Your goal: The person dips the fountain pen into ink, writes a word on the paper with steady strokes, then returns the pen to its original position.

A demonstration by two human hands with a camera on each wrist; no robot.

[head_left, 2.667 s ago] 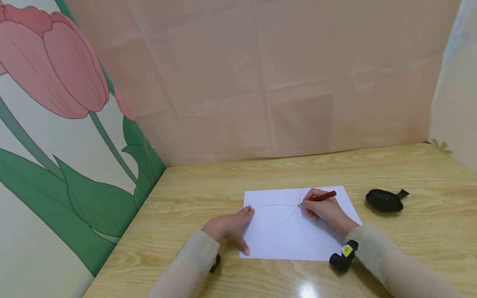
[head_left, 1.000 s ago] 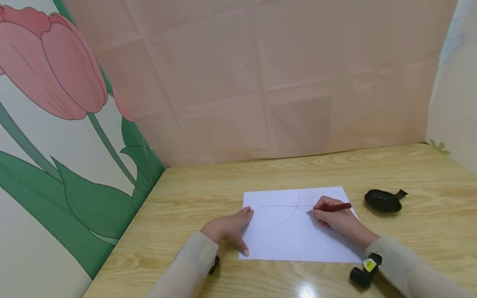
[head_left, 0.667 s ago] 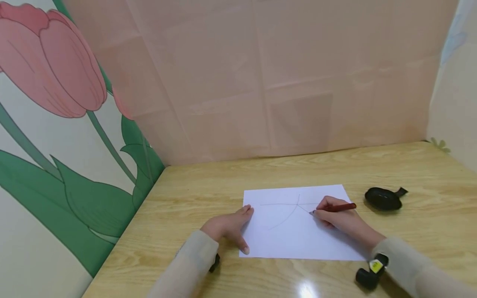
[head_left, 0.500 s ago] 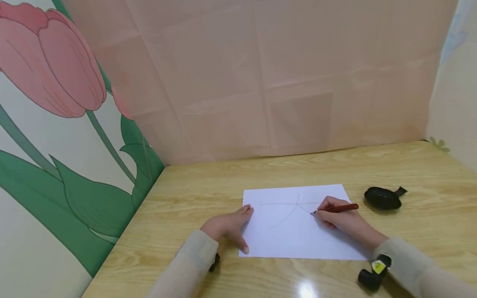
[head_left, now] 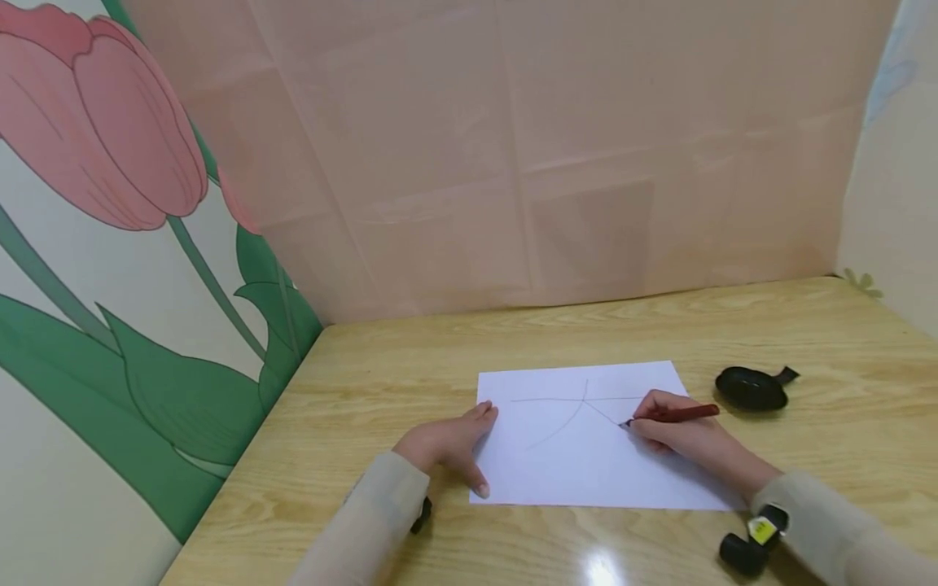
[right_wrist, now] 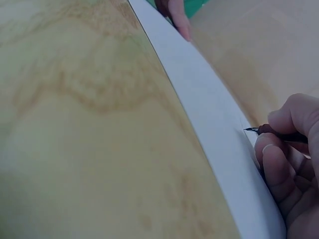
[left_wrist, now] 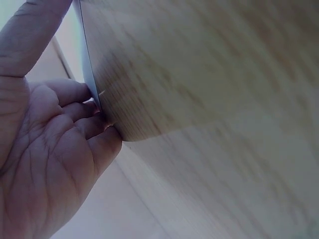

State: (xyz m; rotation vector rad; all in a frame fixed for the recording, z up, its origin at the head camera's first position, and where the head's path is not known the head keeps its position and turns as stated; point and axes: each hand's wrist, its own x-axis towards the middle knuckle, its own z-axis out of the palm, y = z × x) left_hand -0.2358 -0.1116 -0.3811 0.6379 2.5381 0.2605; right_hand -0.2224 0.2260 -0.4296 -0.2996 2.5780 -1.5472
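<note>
A white sheet of paper (head_left: 557, 472) lies flat on the table, marked with thin dark strokes: a long horizontal line, a short upright one crossing it, a curve running down-left and a slanted line down-right. My right hand (head_left: 681, 427) pinches a dark red fountain pen (head_left: 692, 413), its metal nib (right_wrist: 251, 129) at the lower end of the slanted line. My left hand (head_left: 447, 443) rests at the sheet's left edge, thumb spread from the other fingers. In the left wrist view, the fingertips (left_wrist: 107, 142) of that hand meet the tabletop beside the paper edge.
A small black oval dish with a short handle (head_left: 751, 389) stands right of the paper on the wood-grain table (head_left: 396, 366). Behind rises a pinkish-beige covering (head_left: 440, 163); a tulip-painted wall (head_left: 110, 268) borders the left. A black wrist device (head_left: 747, 549) hangs below the right cuff.
My right hand has moved right and down with the pen. The horizontal line now reaches further right, and a slanted stroke has appeared and lengthened down-right. The left hand has stayed in place.
</note>
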